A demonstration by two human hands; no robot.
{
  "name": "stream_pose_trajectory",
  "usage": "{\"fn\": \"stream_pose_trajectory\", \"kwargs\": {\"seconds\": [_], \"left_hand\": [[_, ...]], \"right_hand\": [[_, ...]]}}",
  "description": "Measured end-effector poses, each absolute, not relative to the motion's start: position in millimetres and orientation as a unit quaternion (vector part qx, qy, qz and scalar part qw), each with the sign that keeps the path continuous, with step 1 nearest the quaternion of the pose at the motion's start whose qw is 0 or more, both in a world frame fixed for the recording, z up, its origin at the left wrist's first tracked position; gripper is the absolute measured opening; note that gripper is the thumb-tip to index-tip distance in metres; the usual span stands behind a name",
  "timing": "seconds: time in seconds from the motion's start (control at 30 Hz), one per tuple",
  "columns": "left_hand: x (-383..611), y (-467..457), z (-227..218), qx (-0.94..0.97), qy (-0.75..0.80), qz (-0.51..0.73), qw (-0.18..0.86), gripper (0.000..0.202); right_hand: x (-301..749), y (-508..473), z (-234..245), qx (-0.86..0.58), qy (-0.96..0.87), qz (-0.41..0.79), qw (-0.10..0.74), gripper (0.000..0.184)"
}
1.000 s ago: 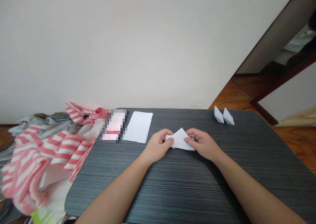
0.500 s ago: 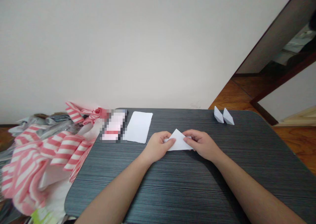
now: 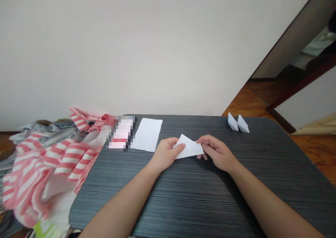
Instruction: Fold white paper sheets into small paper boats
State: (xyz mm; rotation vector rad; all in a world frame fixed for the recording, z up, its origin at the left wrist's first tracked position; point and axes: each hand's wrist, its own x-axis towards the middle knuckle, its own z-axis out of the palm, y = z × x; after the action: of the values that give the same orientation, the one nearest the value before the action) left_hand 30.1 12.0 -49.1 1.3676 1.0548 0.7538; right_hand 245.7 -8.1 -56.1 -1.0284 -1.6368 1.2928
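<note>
A folded white paper triangle (image 3: 190, 147) is held between the hands, low over the worktop (image 3: 183, 203) and roughly midway between them. Whether it touches the worktop cannot be told. Its apex is directed away from the body and tilted slightly toward the left. The left hand (image 3: 166, 154) is closed narrowly on the paper's left end, with the thumb laid over the top. The right hand (image 3: 217, 153) is closed narrowly on the right corner, with its fingers (image 3: 207, 141) curved over the edge. The paper is thus pinched from both sides, and no crease is being pressed against the worktop.

A flat white sheet (image 3: 147, 134) is laid just beyond and to the left of the left hand. Beside it, further left, lies a pixelated object (image 3: 121, 134) whose kind cannot be told. Two folded paper boats (image 3: 233, 122) are placed side by side, well beyond the right hand, near the far edge of the worktop. Pink-and-white striped cloth (image 3: 49, 168) is heaped well to the left of the hands, along the worktop's edge.
</note>
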Motion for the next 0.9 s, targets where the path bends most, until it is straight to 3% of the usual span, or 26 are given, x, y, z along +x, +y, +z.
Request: {"fn": "stream_pose_trajectory", "kwargs": {"seconds": [0.37,0.9], "left_hand": [[30.2,12.5,-49.6,0.572,0.448,0.340,0.597,0.027],[29.5,11.9,-48.7,0.644,0.455,0.305,0.533,0.031]], "right_hand": [[247.0,-2.0,-54.0,-0.385,-0.791,0.353,0.320,0.027],[246.8,0.7,-50.9,-0.375,-0.796,0.341,0.331,0.018]]}}
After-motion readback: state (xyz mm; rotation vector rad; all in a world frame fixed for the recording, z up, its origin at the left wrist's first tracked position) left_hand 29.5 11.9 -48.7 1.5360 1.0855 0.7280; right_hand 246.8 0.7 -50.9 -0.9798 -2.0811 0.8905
